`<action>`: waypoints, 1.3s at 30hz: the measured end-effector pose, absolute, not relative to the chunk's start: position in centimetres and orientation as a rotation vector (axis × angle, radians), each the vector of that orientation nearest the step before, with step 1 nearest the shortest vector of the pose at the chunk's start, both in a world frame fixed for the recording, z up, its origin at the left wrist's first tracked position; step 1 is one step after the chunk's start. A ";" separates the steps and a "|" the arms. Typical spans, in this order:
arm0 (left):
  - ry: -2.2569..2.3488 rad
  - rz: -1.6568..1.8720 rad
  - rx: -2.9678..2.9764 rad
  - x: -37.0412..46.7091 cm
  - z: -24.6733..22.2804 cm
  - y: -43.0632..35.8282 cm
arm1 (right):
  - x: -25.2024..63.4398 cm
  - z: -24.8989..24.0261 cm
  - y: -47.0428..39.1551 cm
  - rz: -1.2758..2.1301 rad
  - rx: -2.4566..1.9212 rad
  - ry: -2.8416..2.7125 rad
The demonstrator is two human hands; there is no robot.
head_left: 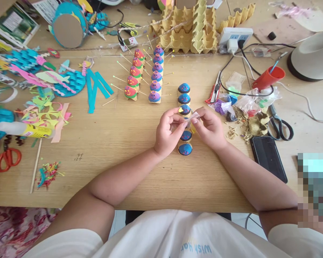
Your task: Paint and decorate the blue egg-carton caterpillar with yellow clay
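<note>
My left hand (168,132) and my right hand (211,129) meet above a row of blue-topped egg-carton cups with small faces (185,148). Between them they pinch a small clear plastic bag (193,116). A bit of yellow (180,110) shows at a fingertip of my left hand, and more yellow shows under the bag; what it is I cannot make out. My hands hide the middle of the blue row. Farther off stand a red-and-green row (132,81) and a purple row (156,76) of similar cups with pin-like feelers.
To the right lie a red utility knife (214,91), plastic bags of clay (247,102), black scissors (280,125) and a phone (268,157). A red cup (269,77) leans there. Egg cartons (188,30) sit behind; paper crafts (70,82) and a glue bottle (27,129) lie left.
</note>
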State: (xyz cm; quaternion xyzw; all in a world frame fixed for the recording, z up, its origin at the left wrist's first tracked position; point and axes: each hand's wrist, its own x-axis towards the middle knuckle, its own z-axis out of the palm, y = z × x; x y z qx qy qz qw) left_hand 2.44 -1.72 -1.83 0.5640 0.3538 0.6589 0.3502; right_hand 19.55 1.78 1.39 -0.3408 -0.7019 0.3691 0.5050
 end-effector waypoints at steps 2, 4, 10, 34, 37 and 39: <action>0.920 1.698 1.446 2.5 -1.8 -1.7 | 19.7 1.4 1.9 0.851 -0.810 -1.720; 0.927 1.685 1.431 2.4 -1.8 -1.7 | 19.7 1.4 2.0 0.842 -0.804 -1.730; 0.973 1.634 1.346 2.3 -1.5 -1.8 | 19.6 1.6 1.9 0.884 -0.797 -1.707; 0.899 1.609 1.324 2.5 -1.4 -1.9 | 19.7 1.6 1.9 0.914 -0.771 -1.626; 0.884 1.623 1.317 2.5 -1.5 -1.9 | 19.7 1.8 1.8 0.912 -0.756 -1.672; 0.896 1.622 1.305 2.5 -1.5 -1.8 | 19.7 2.0 1.7 0.911 -0.746 -1.690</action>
